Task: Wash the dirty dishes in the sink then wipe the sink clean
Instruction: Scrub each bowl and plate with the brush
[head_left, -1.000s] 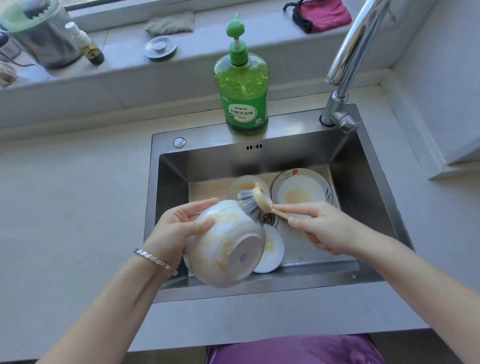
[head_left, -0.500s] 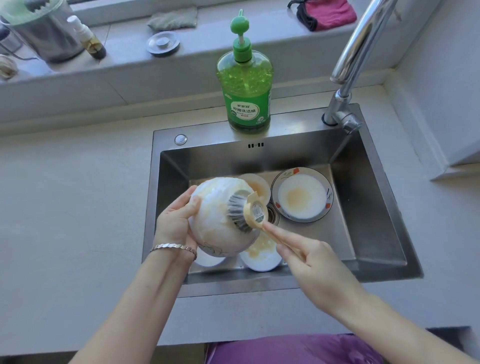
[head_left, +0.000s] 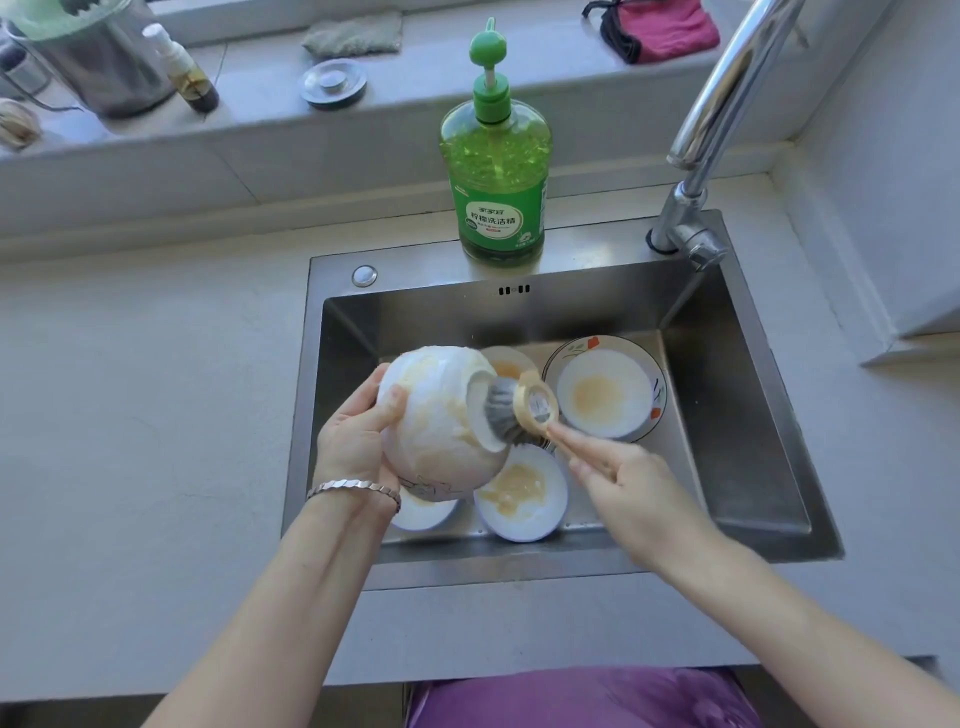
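Head view, hands: left hand (head_left: 358, 441) is gripping the upturned bowl (head_left: 431, 415); right hand (head_left: 628, 493) is pinching the brush (head_left: 519, 410) handle.
Bowl: hanging over the sink (head_left: 519, 571) middle, moved back from the front rim; bristles are now scrubbing its foot, probably finishing the outside.
Beneath: soiled plates (head_left: 519, 499) are lying close under it.
Room: free space is lying rightward; bottle (head_left: 496, 208) and tap (head_left: 727, 98) are standing well behind.

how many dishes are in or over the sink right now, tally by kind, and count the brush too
white bowl, gripped by the left hand: 1
floral-rimmed plate: 1
small white dishes: 2
partly hidden dish behind the bowl: 1
brush, held by the right hand: 1
total: 6
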